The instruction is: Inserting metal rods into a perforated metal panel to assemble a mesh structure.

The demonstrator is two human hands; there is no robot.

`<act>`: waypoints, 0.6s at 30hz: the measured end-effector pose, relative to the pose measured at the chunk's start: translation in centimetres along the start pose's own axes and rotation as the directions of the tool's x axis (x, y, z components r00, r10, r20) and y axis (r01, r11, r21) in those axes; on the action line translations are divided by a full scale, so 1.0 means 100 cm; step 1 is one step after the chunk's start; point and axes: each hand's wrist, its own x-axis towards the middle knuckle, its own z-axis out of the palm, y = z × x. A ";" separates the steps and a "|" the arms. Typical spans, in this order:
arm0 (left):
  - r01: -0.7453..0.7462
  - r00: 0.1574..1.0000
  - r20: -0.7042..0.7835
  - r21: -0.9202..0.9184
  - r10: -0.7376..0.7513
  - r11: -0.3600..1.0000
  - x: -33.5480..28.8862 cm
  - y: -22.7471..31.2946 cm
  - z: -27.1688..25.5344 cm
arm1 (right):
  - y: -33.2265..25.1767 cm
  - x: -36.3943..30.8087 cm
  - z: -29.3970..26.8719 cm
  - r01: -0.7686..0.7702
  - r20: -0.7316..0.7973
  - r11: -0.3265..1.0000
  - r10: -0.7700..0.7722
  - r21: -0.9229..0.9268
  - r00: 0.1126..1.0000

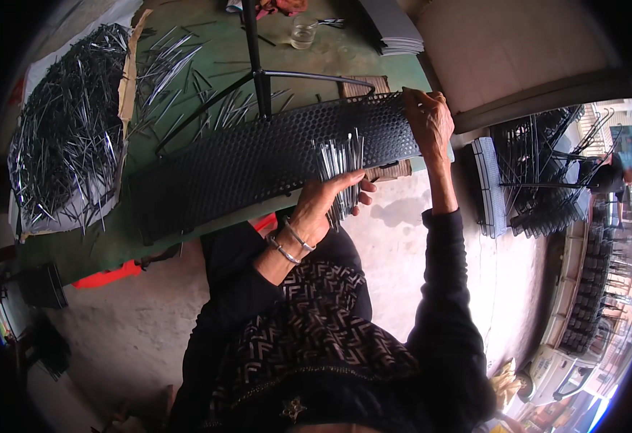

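Observation:
A long black perforated panel (pixel 251 164) lies slantwise across the near side of the green table (pixel 106 249). My right hand (pixel 431 124) is closed around the panel's right end, fingers over the far corner. In my left hand (pixel 319 206), at the panel's near edge, is a bundle of thin shiny metal strips (pixel 340 159), their upper ends fanned over the panel. The thumb crosses the bundle and the fingertips show on its right side. A black metal stand (pixel 259 79) with a post and splayed legs rises just behind the panel.
At the left, a torn sack (pixel 70 137) holds a big heap of similar strips. More loose strips (pixel 168 68) are scattered beside it. A glass (pixel 303 33) and a stack of grey sheets (pixel 391 29) sit at the back. Black racks (pixel 539 173) stand on the right.

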 end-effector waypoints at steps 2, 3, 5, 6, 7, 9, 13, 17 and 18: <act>0.016 1.000 -0.016 0.001 -0.016 1.000 0.001 0.002 0.002 | 0.003 0.000 0.000 0.046 -0.001 0.999 -0.046 0.018 0.999; 0.022 1.000 -0.015 -0.008 -0.022 1.000 0.000 0.004 0.003 | 0.003 0.000 0.000 0.090 -0.003 0.995 -0.090 0.035 0.996; 0.032 0.999 -0.015 -0.008 -0.032 0.999 0.003 0.003 0.002 | -0.001 -0.004 -0.001 0.078 -0.028 0.996 -0.079 -0.053 0.996; 0.041 0.999 -0.014 -0.007 -0.041 0.999 0.003 0.004 0.002 | -0.005 -0.006 -0.004 0.062 -0.055 0.988 -0.070 -0.140 0.996; 0.030 0.999 -0.018 0.010 -0.029 1.000 0.002 0.004 0.004 | -0.007 -0.008 -0.011 0.064 -0.054 0.988 -0.072 -0.138 0.996; 0.024 0.999 -0.026 0.034 -0.024 0.999 0.003 0.004 0.002 | -0.015 -0.016 -0.032 -0.219 0.444 0.787 -0.077 0.577 0.893; 0.016 0.999 -0.034 0.052 -0.014 0.998 0.002 0.005 0.006 | -0.037 -0.048 -0.046 -0.347 0.656 0.701 -0.226 0.622 0.720; -0.034 0.995 -0.088 0.056 0.039 0.998 -0.003 0.006 0.013 | -0.046 -0.053 -0.051 -0.495 0.706 0.605 -0.164 0.623 0.688; -0.035 0.995 -0.089 0.055 0.040 0.998 -0.003 0.006 0.013 | -0.045 -0.055 -0.051 -0.495 0.707 0.606 -0.166 0.623 0.688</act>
